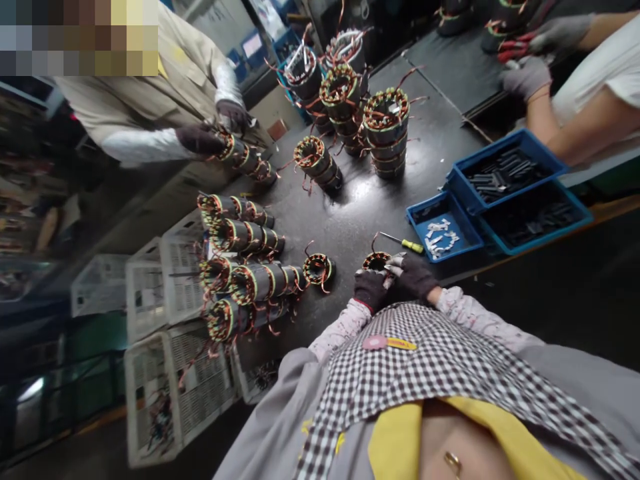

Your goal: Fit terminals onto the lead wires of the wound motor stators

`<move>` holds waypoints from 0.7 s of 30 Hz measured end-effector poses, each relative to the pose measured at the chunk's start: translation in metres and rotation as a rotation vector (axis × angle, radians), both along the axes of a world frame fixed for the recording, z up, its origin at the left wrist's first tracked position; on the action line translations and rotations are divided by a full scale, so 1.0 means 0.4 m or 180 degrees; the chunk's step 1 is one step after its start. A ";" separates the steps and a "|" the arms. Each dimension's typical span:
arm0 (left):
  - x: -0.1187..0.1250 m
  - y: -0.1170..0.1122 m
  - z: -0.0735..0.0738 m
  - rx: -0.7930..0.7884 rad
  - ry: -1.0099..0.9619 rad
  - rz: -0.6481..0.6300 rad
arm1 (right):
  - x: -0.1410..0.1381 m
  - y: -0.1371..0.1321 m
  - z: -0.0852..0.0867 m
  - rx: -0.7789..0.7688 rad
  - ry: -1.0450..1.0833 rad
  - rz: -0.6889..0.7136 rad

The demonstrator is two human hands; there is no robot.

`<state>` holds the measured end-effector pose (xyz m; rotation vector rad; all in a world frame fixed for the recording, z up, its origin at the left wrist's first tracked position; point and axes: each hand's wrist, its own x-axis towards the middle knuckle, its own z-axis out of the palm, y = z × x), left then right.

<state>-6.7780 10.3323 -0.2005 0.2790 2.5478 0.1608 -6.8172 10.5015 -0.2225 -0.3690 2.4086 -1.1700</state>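
A motor stator (375,259) with copper windings stands at the table's near edge, close to my body. Against its near side, my left hand (371,289) in a dark glove is closed on it. My right hand (413,275), gloved with greyish fingertips, bends its fingers together at the stator's right rim; what they pinch is too small to make out. One copper lead rises from the stator's far side. Just beyond my right hand lies a screwdriver (412,245) with a yellow handle. Another short stator (319,269) stands to the left of my hands.
Stacked stators (253,283) lie at the left, others (387,133) stand upright at the back. Blue bins (500,200) hold dark strips; a smaller blue tray (450,253) holds white pieces. White crates (200,393) stand lower left. Co-workers' gloved hands (203,139) work at far left and upper right.
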 end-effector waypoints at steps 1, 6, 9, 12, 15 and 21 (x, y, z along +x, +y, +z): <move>0.005 -0.004 -0.006 0.0062 0.0032 -0.0031 | 0.000 -0.006 -0.002 -0.0045 -0.0010 -0.0140; 0.019 0.009 -0.034 0.0095 0.0113 0.0076 | -0.009 -0.007 0.012 -0.0441 -0.0549 -0.0401; -0.002 0.036 -0.037 0.0047 -0.0089 0.0288 | 0.007 0.004 0.059 -0.1019 -0.1429 -0.0067; -0.022 0.034 -0.025 0.0053 -0.0139 0.0555 | 0.030 0.027 0.107 -0.1577 -0.2005 0.0228; -0.010 -0.004 0.010 0.0338 0.0026 0.0621 | 0.009 0.080 0.123 -0.1148 -0.1517 -0.0458; -0.036 0.012 0.090 0.2310 0.0916 0.1904 | -0.078 0.167 0.126 0.0329 -0.0076 -0.0541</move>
